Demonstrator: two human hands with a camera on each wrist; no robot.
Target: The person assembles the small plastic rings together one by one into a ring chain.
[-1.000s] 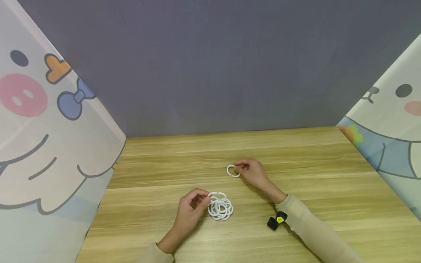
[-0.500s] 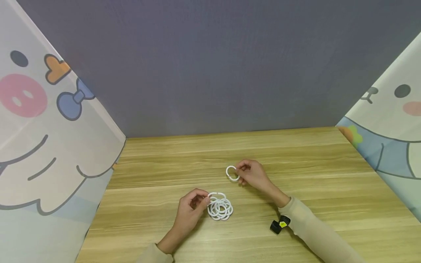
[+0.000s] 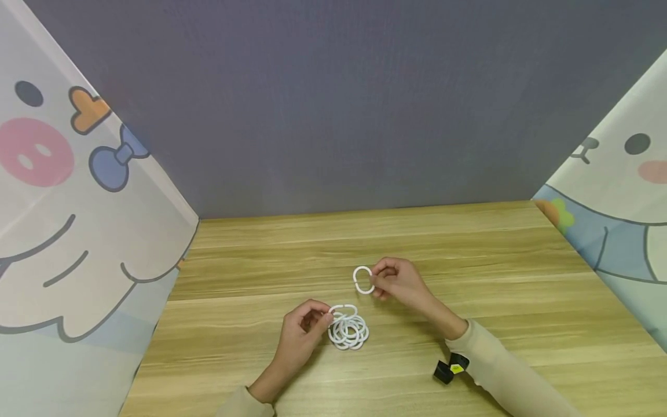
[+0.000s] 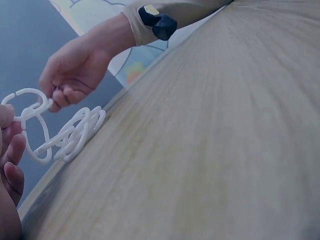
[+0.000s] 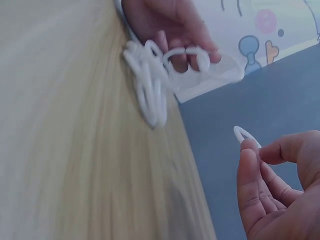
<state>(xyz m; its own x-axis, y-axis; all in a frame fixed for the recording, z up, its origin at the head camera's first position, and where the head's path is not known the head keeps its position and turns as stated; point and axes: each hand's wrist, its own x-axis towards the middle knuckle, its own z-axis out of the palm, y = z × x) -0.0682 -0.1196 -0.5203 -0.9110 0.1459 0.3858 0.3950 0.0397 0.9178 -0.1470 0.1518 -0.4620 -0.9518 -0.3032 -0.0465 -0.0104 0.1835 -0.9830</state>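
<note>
Between thumb and fingers, my left hand (image 3: 302,330) pinches the top link of a bunch of white plastic C-shaped rings (image 3: 350,331). The bunch rests on the table, its rings overlapping and hooked together; the left wrist view shows the pinched ring raised above the others. Up and to the right of it, my right hand (image 3: 401,284) pinches one separate white ring (image 3: 356,280) by its right side. This ring has a small gap in its lower left side and is apart from the bunch in the head view.
The wooden table (image 3: 234,255) ends at a grey panel (image 3: 365,116) behind. Side panels with cartoon animals stand left (image 3: 104,260) and right (image 3: 625,231). A small black device (image 3: 452,368) is strapped to the right sleeve.
My right hand has moved a little toward me with its ring, which has turned more upright and come closer to the bunch. My left hand and the bunch have stayed in place.
</note>
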